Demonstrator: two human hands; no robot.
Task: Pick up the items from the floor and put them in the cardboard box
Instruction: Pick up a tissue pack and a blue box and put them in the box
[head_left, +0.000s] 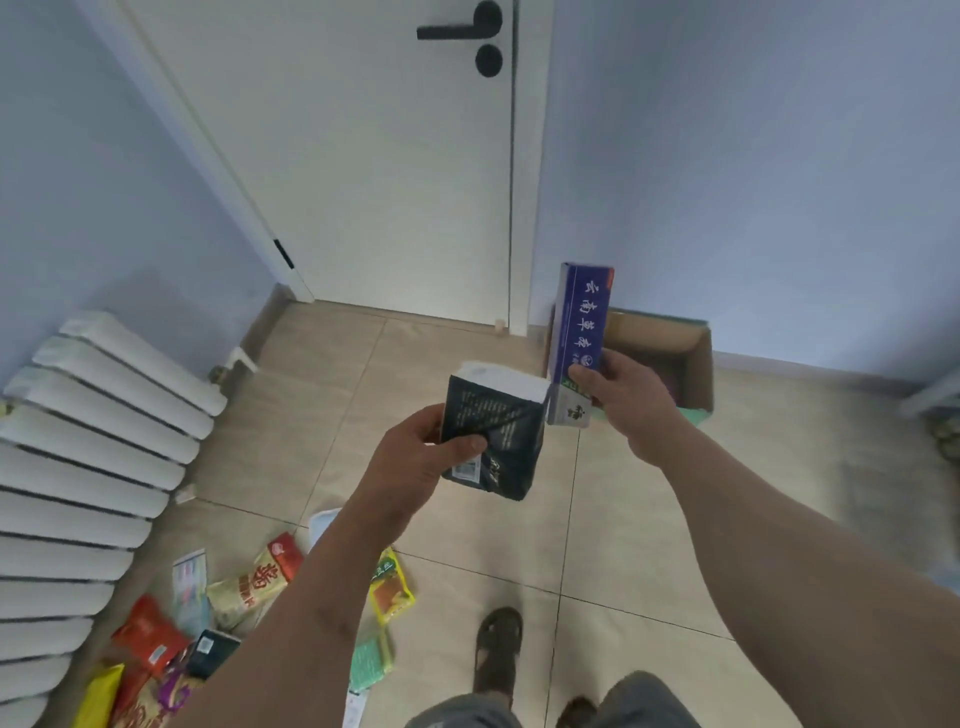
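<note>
My left hand grips a dark tissue pack with a white top, held up over the tiled floor. My right hand holds a long blue carton with white writing, upright, right beside the pack. Behind the carton, against the wall by the door, stands the open cardboard box; its inside is mostly hidden by my hand and the carton. Several snack packets and a small dark pack lie on the floor at the lower left.
A white radiator runs along the left wall. A closed white door is ahead. A yellow-green packet and a green pack lie near my left arm. My sandalled feet stand at the bottom.
</note>
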